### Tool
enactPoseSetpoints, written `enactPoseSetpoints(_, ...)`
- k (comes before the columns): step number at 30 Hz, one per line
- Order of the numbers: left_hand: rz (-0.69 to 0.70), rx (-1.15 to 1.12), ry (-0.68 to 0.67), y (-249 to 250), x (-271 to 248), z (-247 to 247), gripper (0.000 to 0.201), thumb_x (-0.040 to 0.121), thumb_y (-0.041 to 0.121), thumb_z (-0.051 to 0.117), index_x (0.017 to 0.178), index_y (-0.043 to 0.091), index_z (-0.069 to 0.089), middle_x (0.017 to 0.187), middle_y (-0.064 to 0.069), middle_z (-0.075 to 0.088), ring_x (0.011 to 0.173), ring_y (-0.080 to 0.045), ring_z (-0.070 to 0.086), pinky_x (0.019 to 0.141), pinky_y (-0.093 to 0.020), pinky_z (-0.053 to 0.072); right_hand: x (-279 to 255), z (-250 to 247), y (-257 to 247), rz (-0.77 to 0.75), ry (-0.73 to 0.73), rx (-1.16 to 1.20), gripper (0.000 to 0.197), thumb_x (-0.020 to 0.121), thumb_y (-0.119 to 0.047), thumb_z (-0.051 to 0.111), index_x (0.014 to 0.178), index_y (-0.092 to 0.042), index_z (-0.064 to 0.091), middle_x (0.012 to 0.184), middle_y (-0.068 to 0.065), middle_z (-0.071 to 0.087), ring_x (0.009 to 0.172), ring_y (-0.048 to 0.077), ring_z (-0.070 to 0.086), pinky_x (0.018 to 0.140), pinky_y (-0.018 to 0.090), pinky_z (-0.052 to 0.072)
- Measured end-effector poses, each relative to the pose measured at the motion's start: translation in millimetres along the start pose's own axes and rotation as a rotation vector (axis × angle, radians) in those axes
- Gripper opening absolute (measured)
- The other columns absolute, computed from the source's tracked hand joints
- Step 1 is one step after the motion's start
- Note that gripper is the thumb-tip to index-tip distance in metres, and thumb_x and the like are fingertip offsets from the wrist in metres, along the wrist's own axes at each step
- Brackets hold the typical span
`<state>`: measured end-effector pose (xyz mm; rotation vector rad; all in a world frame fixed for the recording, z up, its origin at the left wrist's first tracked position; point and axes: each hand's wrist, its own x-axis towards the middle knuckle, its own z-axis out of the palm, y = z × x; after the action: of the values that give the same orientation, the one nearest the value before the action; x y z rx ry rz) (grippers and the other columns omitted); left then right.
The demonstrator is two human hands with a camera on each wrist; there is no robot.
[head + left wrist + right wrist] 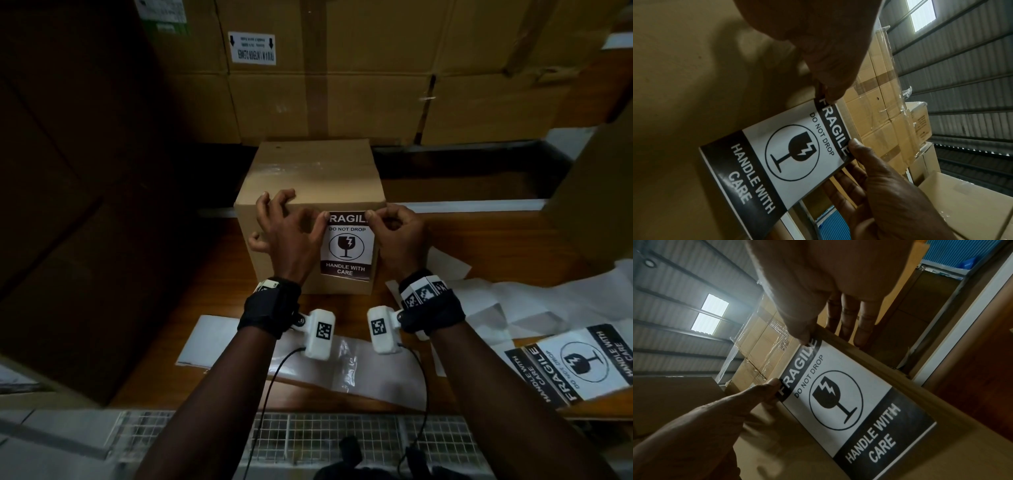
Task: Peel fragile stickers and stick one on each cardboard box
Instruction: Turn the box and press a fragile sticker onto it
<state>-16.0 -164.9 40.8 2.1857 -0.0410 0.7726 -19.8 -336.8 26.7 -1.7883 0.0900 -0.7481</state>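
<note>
A small brown cardboard box (308, 178) stands on the wooden table (212, 274), straight ahead of me. A black-and-white fragile sticker (346, 248) hangs upright against its front face. My left hand (322, 219) pinches the sticker's top left corner, its other fingers spread over the box's top edge. My right hand (372, 216) pinches the top right corner. In the left wrist view the sticker (795, 155) has the right hand's fingers (840, 186) behind its edge, so that side stands off the box. The right wrist view shows the sticker (849, 402) lying along the box face.
More fragile stickers (579, 363) lie at the right, with white backing sheets (513, 301) beside them. A white sheet (209, 339) and clear plastic lie near the front edge. Large cartons (342, 85) form a wall behind, and a dark carton (68, 205) stands at the left.
</note>
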Motion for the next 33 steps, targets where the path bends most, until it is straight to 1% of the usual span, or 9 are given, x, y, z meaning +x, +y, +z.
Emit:
enactPoseSetpoints(5,0.009,0.011,0.018,0,0,1,0.019,0.085,0.044,0.074,0.075,0.037,0.060,0.146,0.010,0.047,0.149,-0.017,0.015,0.102,-0.049,0.009,1,1,1,-0.007,0.013,-0.007,0.012,0.093,-0.024,0.073,0.087,-0.017,0.066,0.082,-0.003,0.072,0.072,0.009,0.072,0.059,0.028,0.061)
enactPoseSetpoints(9,0.020,0.031,0.017,-2,0,3,0.018,0.085,0.046,0.074,0.075,0.038,0.060,0.146,0.010,0.047,0.149,-0.019,0.016,0.105,-0.053,0.013,1,2,2,-0.035,0.018,-0.005,0.012,0.092,-0.024,0.073,0.086,-0.016,0.067,0.081,-0.002,0.072,0.073,0.009,0.072,0.059,0.024,0.059)
enactPoseSetpoints(14,0.033,0.044,0.056,-3,1,6,0.021,0.083,0.046,0.075,0.072,0.037,0.060,0.144,0.009,0.049,0.146,-0.019,0.020,0.101,-0.047,0.015,0,2,1,-0.009,0.022,0.014,0.013,0.091,-0.017,0.074,0.089,-0.006,0.070,0.076,-0.025,0.056,0.068,-0.018,0.062,0.056,0.011,0.053)
enactPoseSetpoints(17,0.045,0.046,0.060,-4,2,6,0.022,0.082,0.046,0.076,0.071,0.036,0.059,0.143,0.008,0.050,0.145,-0.021,0.023,0.102,-0.049,0.018,1,0,1,-0.008,0.007,0.037,0.013,0.091,-0.015,0.074,0.090,-0.003,0.069,0.078,-0.027,0.051,0.068,-0.022,0.060,0.055,0.009,0.050)
enactPoseSetpoints(22,0.056,0.061,0.083,-9,7,5,0.028,0.078,0.052,0.076,0.084,0.031,0.059,0.134,0.007,0.057,0.139,-0.021,0.031,0.102,-0.060,0.030,6,-5,-1,0.003,-0.010,0.032,0.023,0.088,-0.019,0.077,0.099,-0.014,0.058,0.085,-0.012,0.062,0.077,-0.003,0.067,0.060,0.016,0.056)
enactPoseSetpoints(25,0.059,0.078,0.093,-12,11,3,0.051,0.075,0.058,0.076,0.112,0.028,0.059,0.127,0.004,0.061,0.133,-0.023,0.036,0.098,-0.062,0.034,17,-9,-1,-0.002,-0.123,0.011,0.056,0.087,-0.022,0.078,0.133,-0.017,0.046,0.107,-0.007,0.058,0.091,0.004,0.062,0.061,0.016,0.052)
enactPoseSetpoints(27,0.069,0.106,0.079,-16,13,3,0.061,0.076,0.060,0.075,0.126,0.030,0.058,0.130,0.003,0.059,0.133,-0.021,0.034,0.099,-0.058,0.032,25,-7,2,-0.085,-0.203,-0.166,0.081,0.082,-0.036,0.082,0.149,-0.020,0.037,0.119,0.004,0.054,0.097,0.011,0.058,0.067,0.017,0.046)
enactPoseSetpoints(29,0.111,0.141,0.059,-19,14,2,0.063,0.078,0.066,0.069,0.130,0.033,0.057,0.134,0.002,0.056,0.132,-0.022,0.031,0.099,-0.059,0.032,29,-2,3,-0.173,-0.215,-0.353,0.083,0.078,-0.050,0.081,0.147,-0.021,0.044,0.126,0.012,0.053,0.102,0.016,0.054,0.067,0.017,0.040)
enactPoseSetpoints(33,0.095,0.173,0.007,-17,16,5,0.062,0.079,0.074,0.065,0.127,0.036,0.063,0.138,0.000,0.048,0.136,-0.024,0.023,0.103,-0.055,0.024,38,-6,10,-0.346,-0.189,-0.389,0.063,0.081,-0.043,0.080,0.132,-0.010,0.063,0.117,0.016,0.061,0.095,0.013,0.052,0.065,0.011,0.036)
